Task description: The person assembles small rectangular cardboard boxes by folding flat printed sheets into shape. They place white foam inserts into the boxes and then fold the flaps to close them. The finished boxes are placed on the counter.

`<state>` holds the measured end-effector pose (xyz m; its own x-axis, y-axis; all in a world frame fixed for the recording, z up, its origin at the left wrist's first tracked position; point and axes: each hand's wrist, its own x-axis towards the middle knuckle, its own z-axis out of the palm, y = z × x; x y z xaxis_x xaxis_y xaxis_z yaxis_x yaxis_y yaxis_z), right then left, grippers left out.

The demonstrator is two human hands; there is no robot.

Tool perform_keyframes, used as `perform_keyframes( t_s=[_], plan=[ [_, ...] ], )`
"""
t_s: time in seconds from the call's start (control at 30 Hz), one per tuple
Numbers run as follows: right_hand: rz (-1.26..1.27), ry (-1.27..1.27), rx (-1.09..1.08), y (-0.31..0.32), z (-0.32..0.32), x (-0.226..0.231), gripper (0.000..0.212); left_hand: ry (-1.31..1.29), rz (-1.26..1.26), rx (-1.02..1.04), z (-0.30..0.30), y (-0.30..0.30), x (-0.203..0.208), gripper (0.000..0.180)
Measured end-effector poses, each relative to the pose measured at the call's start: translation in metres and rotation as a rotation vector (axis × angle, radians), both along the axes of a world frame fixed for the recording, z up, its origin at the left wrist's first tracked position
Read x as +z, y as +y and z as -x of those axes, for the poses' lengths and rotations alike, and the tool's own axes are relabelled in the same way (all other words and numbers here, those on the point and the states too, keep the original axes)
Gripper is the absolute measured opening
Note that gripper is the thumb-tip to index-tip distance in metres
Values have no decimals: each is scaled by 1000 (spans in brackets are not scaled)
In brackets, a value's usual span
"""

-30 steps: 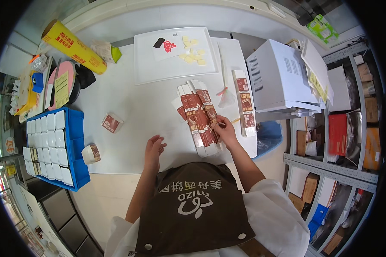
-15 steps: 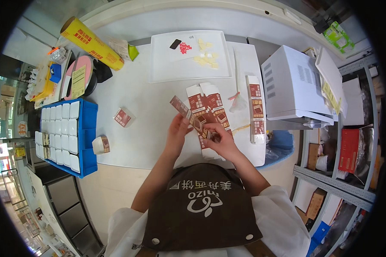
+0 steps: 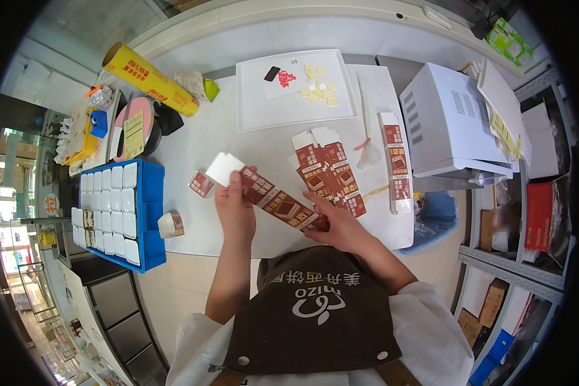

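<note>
A person holds a flat, unfolded red-brown carton (image 3: 273,202) stretched above the white tabletop (image 3: 238,141), one end in each hand. The left hand (image 3: 233,204) grips its white flap end; the right hand (image 3: 341,228) pinches the lower end, seemingly to keep it taut for folding. More flat cartons (image 3: 328,170) lie just beyond. The right fingertips are hidden beneath the carton.
</note>
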<state>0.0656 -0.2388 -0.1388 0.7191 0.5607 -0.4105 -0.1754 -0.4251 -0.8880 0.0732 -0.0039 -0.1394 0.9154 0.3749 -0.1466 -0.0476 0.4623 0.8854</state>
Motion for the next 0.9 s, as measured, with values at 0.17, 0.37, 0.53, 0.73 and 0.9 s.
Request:
perform_keyframes(
  t_s=[0.17, 0.37, 0.53, 0.73, 0.9],
  plan=[
    [-28, -177, 32, -20, -1, -33, 27, -76, 227, 49, 6, 40, 10, 23],
    [-97, -27, -155, -19, -5, -78, 27, -55, 418, -11, 23, 36, 26, 40],
    [-518, 446, -180, -15, -12, -74, 27, -139, 468, -69, 30, 36, 24, 38],
    [-844, 301, 113, -7, -11, -19, 39, -205, 502, -235, 33, 43, 17, 34],
    [-393, 155, 280, -5, -7, -36, 54, -427, 779, -298, 29, 41, 21, 26]
  ],
)
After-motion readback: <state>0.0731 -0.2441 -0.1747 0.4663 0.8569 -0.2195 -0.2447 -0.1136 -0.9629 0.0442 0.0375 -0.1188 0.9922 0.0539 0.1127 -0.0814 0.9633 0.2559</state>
